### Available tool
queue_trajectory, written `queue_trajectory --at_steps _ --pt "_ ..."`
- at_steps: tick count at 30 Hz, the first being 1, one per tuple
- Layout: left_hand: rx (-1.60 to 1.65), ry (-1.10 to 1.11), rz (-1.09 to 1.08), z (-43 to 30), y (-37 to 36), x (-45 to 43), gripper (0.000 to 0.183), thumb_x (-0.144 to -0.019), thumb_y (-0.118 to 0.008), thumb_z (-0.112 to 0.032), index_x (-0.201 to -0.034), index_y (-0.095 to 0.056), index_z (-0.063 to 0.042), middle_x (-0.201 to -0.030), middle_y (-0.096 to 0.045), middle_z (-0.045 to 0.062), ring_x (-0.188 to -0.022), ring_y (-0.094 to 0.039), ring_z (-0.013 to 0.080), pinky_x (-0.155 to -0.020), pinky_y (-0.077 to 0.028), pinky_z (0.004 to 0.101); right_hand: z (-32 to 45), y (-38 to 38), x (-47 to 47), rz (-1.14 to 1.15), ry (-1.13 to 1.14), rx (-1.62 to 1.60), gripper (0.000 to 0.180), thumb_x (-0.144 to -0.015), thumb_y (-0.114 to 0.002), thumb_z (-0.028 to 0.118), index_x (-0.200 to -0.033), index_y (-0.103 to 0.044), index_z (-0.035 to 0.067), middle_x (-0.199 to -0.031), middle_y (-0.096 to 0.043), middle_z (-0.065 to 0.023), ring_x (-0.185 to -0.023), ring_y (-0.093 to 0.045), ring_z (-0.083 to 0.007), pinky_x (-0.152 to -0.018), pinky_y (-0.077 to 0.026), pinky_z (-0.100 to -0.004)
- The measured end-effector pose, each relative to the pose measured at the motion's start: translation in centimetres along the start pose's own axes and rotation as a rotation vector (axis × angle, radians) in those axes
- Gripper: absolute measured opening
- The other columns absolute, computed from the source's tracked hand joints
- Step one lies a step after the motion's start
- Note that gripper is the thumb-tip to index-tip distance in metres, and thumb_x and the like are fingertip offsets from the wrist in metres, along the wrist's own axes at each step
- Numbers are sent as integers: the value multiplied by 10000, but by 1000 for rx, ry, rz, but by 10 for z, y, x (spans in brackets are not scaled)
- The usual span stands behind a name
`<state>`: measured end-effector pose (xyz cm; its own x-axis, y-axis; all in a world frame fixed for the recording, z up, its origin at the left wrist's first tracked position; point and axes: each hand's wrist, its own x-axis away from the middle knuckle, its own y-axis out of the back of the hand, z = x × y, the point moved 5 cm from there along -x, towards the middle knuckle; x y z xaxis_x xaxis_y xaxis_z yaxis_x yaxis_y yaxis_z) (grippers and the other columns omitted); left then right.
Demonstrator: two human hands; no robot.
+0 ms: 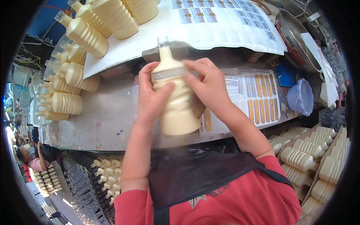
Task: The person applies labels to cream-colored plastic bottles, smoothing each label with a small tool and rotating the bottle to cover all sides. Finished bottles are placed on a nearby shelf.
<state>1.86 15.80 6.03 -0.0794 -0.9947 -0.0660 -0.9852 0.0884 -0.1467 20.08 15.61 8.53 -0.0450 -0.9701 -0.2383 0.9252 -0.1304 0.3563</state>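
A cream-coloured bottle [180,118] with ribbed sides and a clear threaded neck is held between my hands above the workbench, neck pointing away from me. My left hand [153,90] grips its left side, thumb across the front and fingers around the edge. A narrow patterned label strip [168,73] lies across the bottle's shoulder. At the right end of that strip are the thumb and fingertips of my right hand [206,81]; motion blur hides whether they pinch it or only press on it.
Cream bottles [84,35] stand and lie at the bench's left. Beyond is a sheet of labels [213,33]; gold label strips [263,111] lie on backing at right, beside a lilac bucket [300,97]. Boxed bottles [299,159] sit low right. A person [38,157] is far left.
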Motion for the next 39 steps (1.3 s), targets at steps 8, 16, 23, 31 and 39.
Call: queue_trajectory --at_steps 8,16,23,31,39 --pt "-17 14 36 3 0 -1 649 -894 -746 -105 -1451 -417 -54 -1344 -539 123 -1217 -553 197 -1039 -490 349 -1 1 -1 -32 -68 -142 246 -840 -767 127 -1055 -780 9 -1018 -711 -42 -729 -564 -72 -672 -484 -238" --pt "-366 -122 -1 2 4 -7 722 -865 -794 -177 -1477 -440 -32 -1398 -538 155 -1288 -530 238 -1110 -431 364 0 -1 -3 -65 -119 -65 299 -824 -785 200 -1051 -788 5 -870 -735 -33 -752 -638 -101 -673 -526 -289" --pt "-540 -278 -14 -13 6 -10 510 -894 -761 -205 -1352 -606 -44 -1373 -572 156 -1260 -573 268 -1069 -459 372 23 -1 -5 -169 202 341 209 -876 -740 197 -987 -769 22 -895 -745 -100 -739 -694 -186 -690 -545 -323" --pt "-689 -552 -20 -34 -5 -20 169 -887 -731 -189 -999 -738 -62 -1230 -682 122 -1141 -654 298 -976 -515 385 61 -5 8 -125 435 600 100 -921 -703 164 -964 -720 75 -922 -701 -97 -689 -665 -271 -665 -531 -380" --pt "-580 -505 -52 -31 -4 -20 108 -875 -723 -144 -938 -722 -57 -1224 -689 124 -1130 -659 307 -974 -514 379 35 22 -7 -65 27 172 294 -921 -728 269 -1084 -725 25 -981 -737 -138 -842 -701 -235 -812 -549 -351"
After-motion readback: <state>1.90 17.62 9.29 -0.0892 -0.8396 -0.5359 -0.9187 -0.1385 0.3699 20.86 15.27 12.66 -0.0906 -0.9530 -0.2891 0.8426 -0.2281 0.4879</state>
